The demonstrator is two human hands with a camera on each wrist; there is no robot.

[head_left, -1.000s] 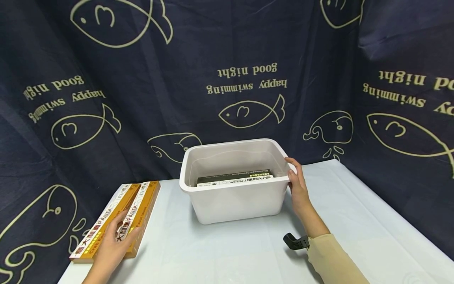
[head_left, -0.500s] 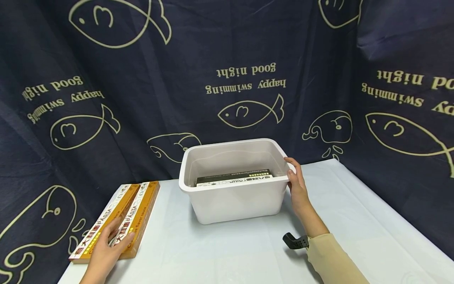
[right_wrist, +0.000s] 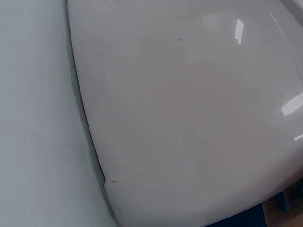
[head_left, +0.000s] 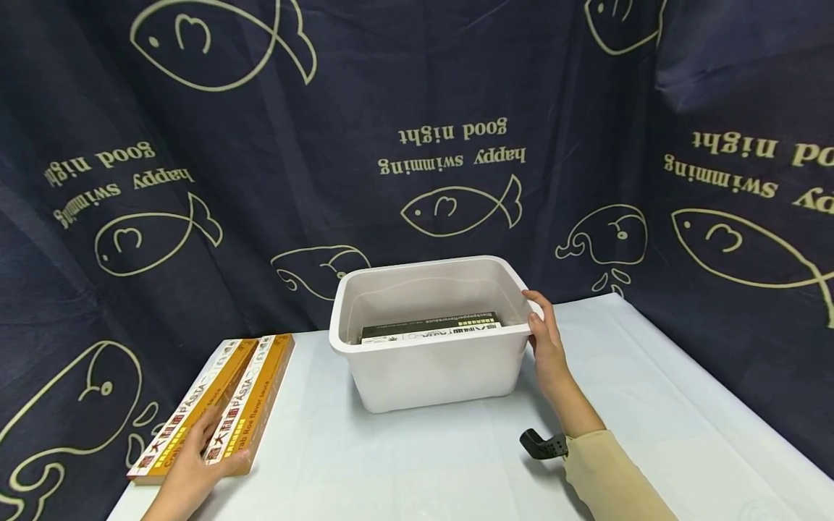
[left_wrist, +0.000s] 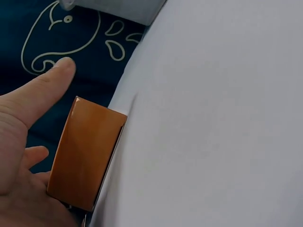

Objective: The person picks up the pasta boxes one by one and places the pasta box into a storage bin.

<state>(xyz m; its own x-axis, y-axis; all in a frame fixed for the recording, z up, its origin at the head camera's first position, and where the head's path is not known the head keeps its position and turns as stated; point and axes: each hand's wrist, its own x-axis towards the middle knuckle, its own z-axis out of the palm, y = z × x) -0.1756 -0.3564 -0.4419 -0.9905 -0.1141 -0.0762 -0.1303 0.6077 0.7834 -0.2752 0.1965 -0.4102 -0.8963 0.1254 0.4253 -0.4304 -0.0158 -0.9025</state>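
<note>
From afar I watched the left hand (head_left: 194, 463) slip toward seven o'clock along the pair's three-o'clock pasta box (head_left: 263, 383), its thumb (head_left: 236, 462) reaching the near end, baring more orange-side lettering (head_left: 255, 414).

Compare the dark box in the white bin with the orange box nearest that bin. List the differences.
Colour: the dark box looks black where visible; the orange box is orange with a white strip.
Place: the dark box sits inside the white bin; the orange box lies outside, on the table.
Direction: the dark box runs side to side; the orange box points away from the person.
Both bear printed lettering.
</note>
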